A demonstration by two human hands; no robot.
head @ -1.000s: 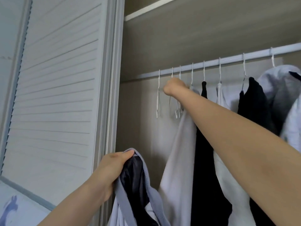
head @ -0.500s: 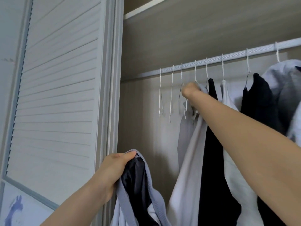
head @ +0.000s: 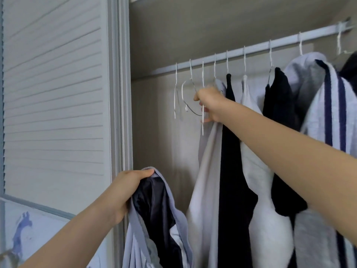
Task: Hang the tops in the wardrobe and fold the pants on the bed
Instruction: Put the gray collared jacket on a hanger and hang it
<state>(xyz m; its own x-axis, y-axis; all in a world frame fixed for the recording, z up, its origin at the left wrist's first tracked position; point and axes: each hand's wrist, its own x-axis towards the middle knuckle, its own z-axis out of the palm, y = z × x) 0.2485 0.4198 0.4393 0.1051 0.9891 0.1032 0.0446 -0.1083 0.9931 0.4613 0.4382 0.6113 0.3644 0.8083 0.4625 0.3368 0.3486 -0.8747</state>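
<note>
Tops (head: 239, 151) hang from wardrobe rail (head: 251, 50) beside louvred door (head: 54, 93).

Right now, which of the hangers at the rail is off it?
The bare wire hanger gripped by the right hand: its hook curls free below the rail; the others hang hooked.

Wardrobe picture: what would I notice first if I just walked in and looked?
First, the right hand reaching up to the empty white hangers on the rail, gripping one that is tipped off the rail. Next, the left hand low down, holding a grey and dark top. To the right hangs a row of white, black and striped tops.
</note>
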